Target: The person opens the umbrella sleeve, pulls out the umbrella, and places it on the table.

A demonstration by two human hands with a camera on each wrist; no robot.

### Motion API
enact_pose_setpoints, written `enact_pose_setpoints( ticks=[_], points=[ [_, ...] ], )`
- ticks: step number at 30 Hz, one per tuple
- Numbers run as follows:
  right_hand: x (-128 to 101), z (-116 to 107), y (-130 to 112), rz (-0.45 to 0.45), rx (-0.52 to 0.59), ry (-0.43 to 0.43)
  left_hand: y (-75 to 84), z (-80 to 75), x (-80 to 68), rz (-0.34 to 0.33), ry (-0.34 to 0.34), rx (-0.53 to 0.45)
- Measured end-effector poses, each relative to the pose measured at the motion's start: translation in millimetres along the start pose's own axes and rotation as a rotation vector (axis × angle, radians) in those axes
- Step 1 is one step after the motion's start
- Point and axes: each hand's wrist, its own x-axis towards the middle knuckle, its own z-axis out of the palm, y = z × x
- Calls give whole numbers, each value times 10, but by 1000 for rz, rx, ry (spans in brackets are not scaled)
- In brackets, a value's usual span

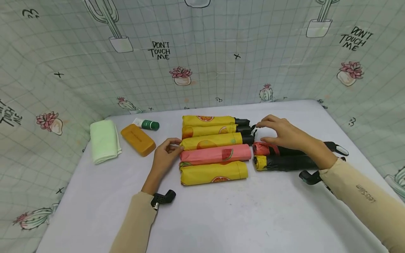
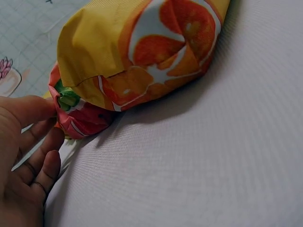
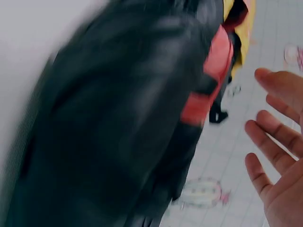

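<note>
Several long fabric rolls lie stacked in parallel, fruit-printed on the left and partly black at the right. My left hand (image 1: 165,153) has its fingertips at the left ends of the third yellow roll (image 1: 212,141) and the pink watermelon roll (image 1: 218,154); its fingers look relaxed. Nearest the camera lies a yellow orange-slice roll (image 2: 156,52). My right hand (image 1: 281,131) hovers with spread fingers, holding nothing, by the small black loops (image 1: 254,128) at the black roll ends. Under its forearm are a red-and-black roll (image 1: 281,149) and a yellow-and-black roll (image 1: 284,163).
A pale green folded towel (image 1: 103,140), an orange-brown bar (image 1: 138,139) and a green-and-white tube (image 1: 147,124) sit left of the rolls. A metal-looking clip (image 1: 341,150) lies at the right end of the red-and-black roll. Patterned cloth hangs behind the white table (image 1: 227,214).
</note>
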Motion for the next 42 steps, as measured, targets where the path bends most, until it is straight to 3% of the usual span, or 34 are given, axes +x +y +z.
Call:
enact_pose_setpoints(
  ticks=[4, 11, 20, 24, 32, 42],
  points=[
    [138, 92, -85, -18, 7, -50, 14, -12, 2, 0, 6, 0],
    [293, 294, -116, -67, -73, -63, -14, 2, 5, 9, 17, -6],
    [411, 415, -162, 32, -171, -102, -6, 16, 32, 25, 29, -26],
    [446, 424, -167, 4, -222, -78, -7, 7, 24, 28, 39, -43],
    [358, 401, -127, -94, -181, -2, -31, 2, 10, 31, 37, -40],
    [289, 280, -68, -78, -162, 10, -39, 9, 23, 42, 44, -45]
  ],
)
